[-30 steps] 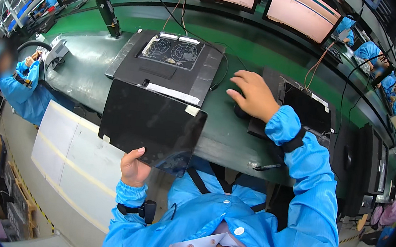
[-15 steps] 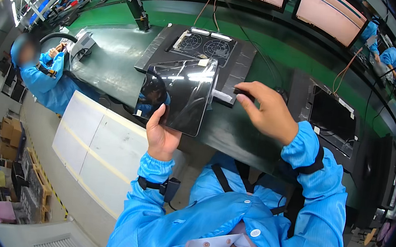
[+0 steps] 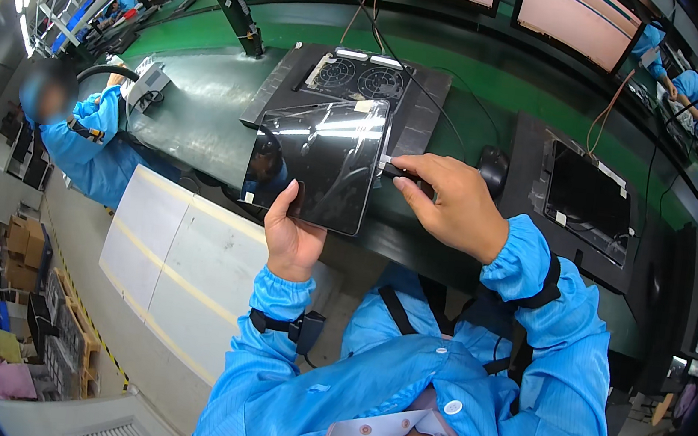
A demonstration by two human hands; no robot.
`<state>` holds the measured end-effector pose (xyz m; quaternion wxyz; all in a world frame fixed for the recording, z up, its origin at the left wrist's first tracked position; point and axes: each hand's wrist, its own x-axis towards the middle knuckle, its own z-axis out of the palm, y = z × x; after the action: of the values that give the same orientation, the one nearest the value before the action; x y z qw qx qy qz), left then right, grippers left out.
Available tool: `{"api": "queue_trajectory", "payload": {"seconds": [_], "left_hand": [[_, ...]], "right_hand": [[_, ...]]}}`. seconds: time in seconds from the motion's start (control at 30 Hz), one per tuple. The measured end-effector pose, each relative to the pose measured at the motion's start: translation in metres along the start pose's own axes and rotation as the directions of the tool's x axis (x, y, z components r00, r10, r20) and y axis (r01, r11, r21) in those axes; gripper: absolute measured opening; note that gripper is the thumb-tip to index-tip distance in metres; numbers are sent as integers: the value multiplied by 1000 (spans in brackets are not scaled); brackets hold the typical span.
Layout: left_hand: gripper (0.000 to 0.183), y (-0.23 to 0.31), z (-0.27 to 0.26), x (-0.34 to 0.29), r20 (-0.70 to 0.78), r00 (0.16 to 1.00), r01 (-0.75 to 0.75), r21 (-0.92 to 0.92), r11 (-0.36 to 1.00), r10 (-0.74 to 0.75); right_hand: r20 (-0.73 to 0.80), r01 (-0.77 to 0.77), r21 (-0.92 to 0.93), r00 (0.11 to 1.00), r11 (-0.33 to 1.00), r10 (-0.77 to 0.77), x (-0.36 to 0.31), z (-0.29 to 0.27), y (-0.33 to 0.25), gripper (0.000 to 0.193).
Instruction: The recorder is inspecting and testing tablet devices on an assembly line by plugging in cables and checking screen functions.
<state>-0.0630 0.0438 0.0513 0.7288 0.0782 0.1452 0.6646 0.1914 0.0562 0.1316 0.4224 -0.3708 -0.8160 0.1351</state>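
Note:
My left hand [image 3: 293, 242] grips a glossy black tablet [image 3: 320, 167] by its lower edge, thumb on the glass and the other fingers hidden behind it. The tablet is tilted above the bench, with pale tabs at its top and lower left corner. Between the thumb and fingers of my right hand [image 3: 454, 204] is a small black plug [image 3: 412, 178] with a light tip. That tip is at the tablet's right edge; whether it sits inside a port I cannot tell. Behind the tablet lies a dark fixture board [image 3: 417, 114] bearing a panel with two round patterns [image 3: 356, 77].
On the right, a second dark board [image 3: 531, 166] carries another black screen panel [image 3: 588, 194]. A black mouse [image 3: 492, 170] sits between the boards. Loose cables cross the green bench [image 3: 200, 85] below two monitors [image 3: 574, 20]. A co-worker [image 3: 87, 132] is at the left.
My right hand has moved left and slightly down, bringing the plug to the tablet's right edge. The tablet has shifted slightly right. The co-worker's arm has moved.

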Motion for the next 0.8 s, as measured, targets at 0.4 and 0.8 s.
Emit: {"api": "queue_trajectory", "payload": {"seconds": [0.4,0.8], "left_hand": [[30,-4,4,-3,-54,998,-19,91,996,24],[34,-5,15,3,17,1000,-24,296,955,19]], "right_hand": [[64,-46,-14,997,999,47,-5,-1,0,24],[219,-51,-82,973,995,68,-6,-8,20,23]]}}
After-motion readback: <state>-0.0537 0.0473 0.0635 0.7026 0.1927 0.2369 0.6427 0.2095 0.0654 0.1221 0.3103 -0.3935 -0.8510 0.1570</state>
